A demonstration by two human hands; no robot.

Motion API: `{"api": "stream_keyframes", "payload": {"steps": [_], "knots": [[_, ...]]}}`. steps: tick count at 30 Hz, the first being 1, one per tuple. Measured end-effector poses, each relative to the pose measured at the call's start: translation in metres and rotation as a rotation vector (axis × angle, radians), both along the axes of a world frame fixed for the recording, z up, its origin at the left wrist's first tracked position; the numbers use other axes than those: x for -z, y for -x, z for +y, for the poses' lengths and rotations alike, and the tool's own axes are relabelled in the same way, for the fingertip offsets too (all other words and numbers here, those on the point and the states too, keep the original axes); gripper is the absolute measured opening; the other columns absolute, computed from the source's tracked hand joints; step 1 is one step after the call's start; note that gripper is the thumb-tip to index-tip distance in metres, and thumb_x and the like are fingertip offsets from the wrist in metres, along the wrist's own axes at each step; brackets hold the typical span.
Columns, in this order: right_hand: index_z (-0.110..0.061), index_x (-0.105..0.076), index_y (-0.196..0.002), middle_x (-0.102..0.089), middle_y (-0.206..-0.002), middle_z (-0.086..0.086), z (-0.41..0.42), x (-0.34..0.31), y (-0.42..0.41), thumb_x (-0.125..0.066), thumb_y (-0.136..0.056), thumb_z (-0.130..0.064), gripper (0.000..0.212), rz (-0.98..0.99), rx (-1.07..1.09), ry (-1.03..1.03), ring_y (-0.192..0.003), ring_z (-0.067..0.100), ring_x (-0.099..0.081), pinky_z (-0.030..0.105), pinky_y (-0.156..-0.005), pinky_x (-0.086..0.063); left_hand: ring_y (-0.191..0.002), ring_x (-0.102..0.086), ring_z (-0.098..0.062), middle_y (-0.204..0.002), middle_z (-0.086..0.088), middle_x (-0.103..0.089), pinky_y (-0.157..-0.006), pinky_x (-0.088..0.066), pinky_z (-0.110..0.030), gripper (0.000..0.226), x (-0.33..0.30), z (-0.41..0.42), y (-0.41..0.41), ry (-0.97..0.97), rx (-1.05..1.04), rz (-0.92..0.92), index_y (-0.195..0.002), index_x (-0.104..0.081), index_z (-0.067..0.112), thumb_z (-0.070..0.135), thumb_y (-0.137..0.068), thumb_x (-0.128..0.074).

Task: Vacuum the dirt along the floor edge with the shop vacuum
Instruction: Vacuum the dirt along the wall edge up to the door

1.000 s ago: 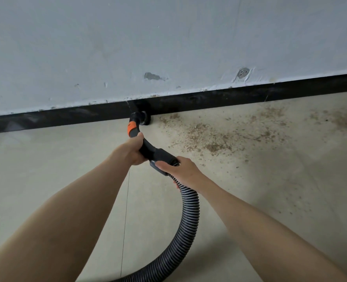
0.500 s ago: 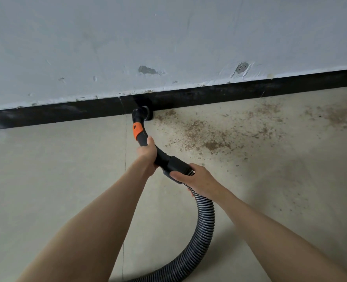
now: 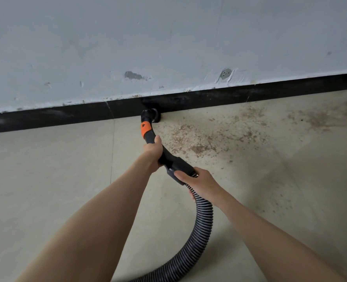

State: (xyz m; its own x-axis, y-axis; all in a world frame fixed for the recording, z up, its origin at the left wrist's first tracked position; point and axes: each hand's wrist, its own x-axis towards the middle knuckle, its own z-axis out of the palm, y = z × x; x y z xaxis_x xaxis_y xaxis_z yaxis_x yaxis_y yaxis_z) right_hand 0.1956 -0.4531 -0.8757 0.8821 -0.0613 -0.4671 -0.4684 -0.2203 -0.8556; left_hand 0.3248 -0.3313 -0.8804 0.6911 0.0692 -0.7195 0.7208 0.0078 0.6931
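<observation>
Two hands gripping vacuum nozzle [image 3: 148, 127], left hand [image 3: 153, 152] forward, right hand [image 3: 197, 183] behind

Vacuum nozzle [image 3: 150, 116] black, orange band [image 3: 145, 129] on black handle [image 3: 169, 157]. Hose [image 3: 204, 216] black with pale grey ribbing (striped look). Baseboard [image 3: 66, 116] glossy black. Wall [image 3: 168, 41] pale grey-white, chipped grey patches. Floor [image 3: 46, 180] beige; dirt [image 3: 197, 139] brown speckles.

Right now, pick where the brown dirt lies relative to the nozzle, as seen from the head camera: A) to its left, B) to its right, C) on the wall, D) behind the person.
B: the brown dirt spreads over the floor to the right of the nozzle, which sits at the black baseboard.
</observation>
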Motion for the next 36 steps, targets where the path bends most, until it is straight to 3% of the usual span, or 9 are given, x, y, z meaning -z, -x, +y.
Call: {"api": "stream_keyframes", "payload": {"steps": [8, 17, 23, 26, 30, 36], "knots": [[-0.01, -0.055, -0.078, -0.054, -0.053, 0.001, -0.015, 0.006, 0.006, -0.07, -0.082, -0.047, 0.04, 0.004, 0.058, -0.009, -0.042, 0.015, -0.05, 0.028, -0.051, -0.044, -0.096, -0.061, -0.031, -0.111, -0.014, -0.056, -0.07, -0.053, -0.041, 0.045, 0.001, -0.023, 0.002, -0.049, 0.021, -0.022, -0.125, -0.04, 0.005, 0.041, -0.098, -0.042], [-0.007, -0.054, -0.081, -0.053, -0.054, 0.004, -0.026, 0.012, 0.02, -0.069, -0.085, -0.044, 0.039, 0.008, 0.208, -0.056, -0.038, 0.014, -0.049, 0.025, -0.046, -0.041, -0.095, -0.058, -0.03, -0.112, -0.014, -0.053, -0.075, -0.053, -0.041, 0.051, -0.001, -0.058, 0.003, -0.094, 0.179, -0.04, -0.13, -0.036, 0.005, 0.044, -0.098, -0.04], [-0.014, -0.057, -0.082, -0.057, -0.067, 0.004, -0.034, 0.015, 0.025, -0.068, -0.083, -0.05, 0.038, 0.0, 0.3, -0.05, -0.054, 0.016, -0.053, 0.029, -0.057, -0.043, -0.088, -0.054, -0.027, -0.105, -0.013, -0.05, -0.069, -0.049, -0.038, 0.049, -0.008, -0.08, 0.004, -0.081, 0.274, -0.068, -0.131, -0.036, 0.005, 0.041, -0.098, -0.041], [-0.015, -0.058, -0.085, -0.06, -0.071, 0.005, -0.036, 0.016, 0.025, -0.068, -0.082, -0.051, 0.038, 0.01, 0.337, -0.035, -0.057, 0.016, -0.054, 0.029, -0.056, -0.044, -0.091, -0.054, -0.028, -0.106, -0.013, -0.051, -0.073, -0.05, -0.039, 0.052, -0.01, -0.088, 0.003, -0.085, 0.309, -0.078, -0.131, -0.037, 0.004, 0.043, -0.098, -0.04], [-0.013, -0.057, -0.085, -0.058, -0.063, 0.004, -0.038, 0.018, 0.024, -0.067, -0.084, -0.048, 0.036, -0.005, 0.374, -0.039, -0.046, 0.013, -0.052, 0.026, -0.051, -0.043, -0.101, -0.056, -0.03, -0.115, -0.014, -0.052, -0.084, -0.052, -0.042, 0.056, -0.01, -0.096, 0.001, -0.075, 0.347, -0.086, -0.134, -0.034, 0.005, 0.046, -0.098, -0.039], [-0.017, -0.059, -0.086, -0.06, -0.07, 0.004, -0.044, 0.032, 0.024, -0.066, -0.082, -0.053, 0.037, -0.019, 0.405, 0.021, -0.062, 0.019, -0.056, 0.03, -0.061, -0.043, -0.094, -0.053, -0.026, -0.106, -0.01, -0.049, -0.082, -0.05, -0.039, 0.049, -0.006, -0.106, 0.0, -0.019, 0.372, -0.085, -0.129, -0.036, 0.005, 0.043, -0.099, -0.039]]}}
